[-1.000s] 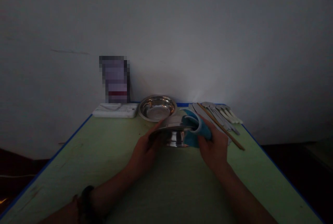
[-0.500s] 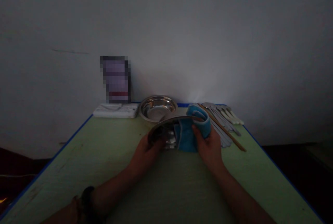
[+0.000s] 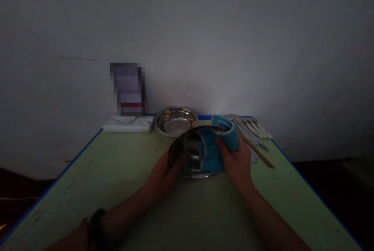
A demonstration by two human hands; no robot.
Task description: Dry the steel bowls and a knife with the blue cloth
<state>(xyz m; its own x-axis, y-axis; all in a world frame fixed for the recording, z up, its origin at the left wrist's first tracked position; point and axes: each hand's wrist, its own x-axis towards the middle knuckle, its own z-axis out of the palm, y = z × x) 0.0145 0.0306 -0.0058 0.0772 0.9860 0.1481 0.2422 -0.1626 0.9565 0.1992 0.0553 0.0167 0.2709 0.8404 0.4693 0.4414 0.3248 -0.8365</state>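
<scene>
Tilted above the table, a shiny metal bowl faces me with its inside in view. My left hand is closed on its left rim, thumb inside. A blue cloth is folded over the bowl's right rim, lying partly inside and partly behind it. My right hand grips the cloth with the rim between thumb and fingers; the fingers behind are hidden.
A second metal bowl stands at the table's back edge. Left of it lies a white power strip, with a blurred-out upright panel behind. Several spoons and wooden chopsticks lie at the back right of the green table.
The held bowl has tipped further towards me, so more of its inside and its lower rim show. Both hands keep their hold; the cloth has shifted slightly right with the rim.
</scene>
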